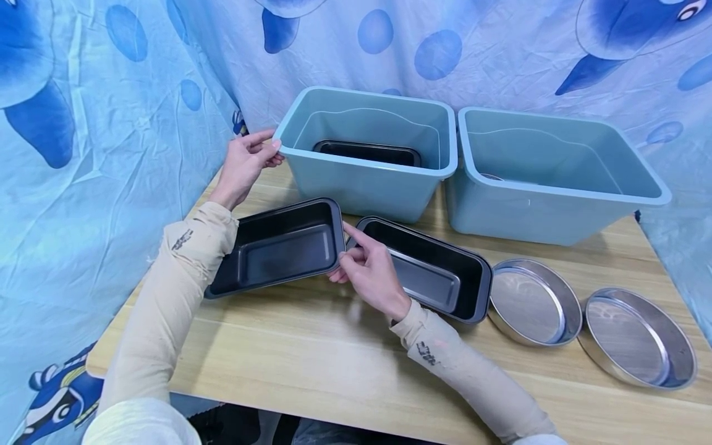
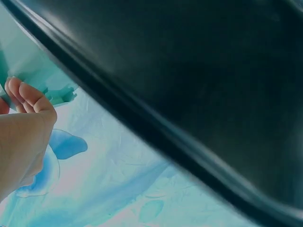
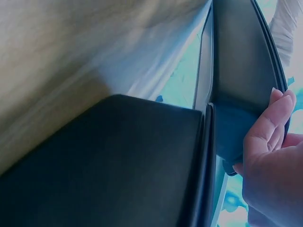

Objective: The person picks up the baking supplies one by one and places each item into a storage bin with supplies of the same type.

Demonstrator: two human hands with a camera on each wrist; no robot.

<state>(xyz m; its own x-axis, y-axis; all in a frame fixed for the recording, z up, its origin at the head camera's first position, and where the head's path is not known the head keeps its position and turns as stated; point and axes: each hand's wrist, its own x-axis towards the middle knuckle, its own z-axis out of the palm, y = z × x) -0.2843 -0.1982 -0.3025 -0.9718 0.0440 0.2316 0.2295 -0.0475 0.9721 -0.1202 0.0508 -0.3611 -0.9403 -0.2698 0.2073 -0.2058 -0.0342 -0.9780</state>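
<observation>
My left hand (image 1: 247, 164) grips the left corner of the blue-green bin (image 1: 356, 185) by its rim, thumb on top; the left wrist view shows its curled fingers (image 2: 31, 97) there. Between thumb and fingers, my right hand (image 1: 374, 275) pinches the right end of a black loaf pan (image 1: 286, 250), which is tilted and lies partly behind the left sleeve. A second loaf pan (image 1: 425, 278) sits under and beside the right wrist. In the right wrist view, fingers (image 3: 272, 118) bend over the held pan's rim. Another dark pan (image 1: 367, 153) lies inside the left bin.
A second blue-green bin (image 1: 528, 216) stands right of the first, a bit of metal showing inside. Two round metal cake pans, one nearer (image 1: 534, 303) and one farther right (image 1: 639, 340), rest on the wooden table (image 1: 311, 364). Blue printed curtains (image 1: 345, 55) surround it.
</observation>
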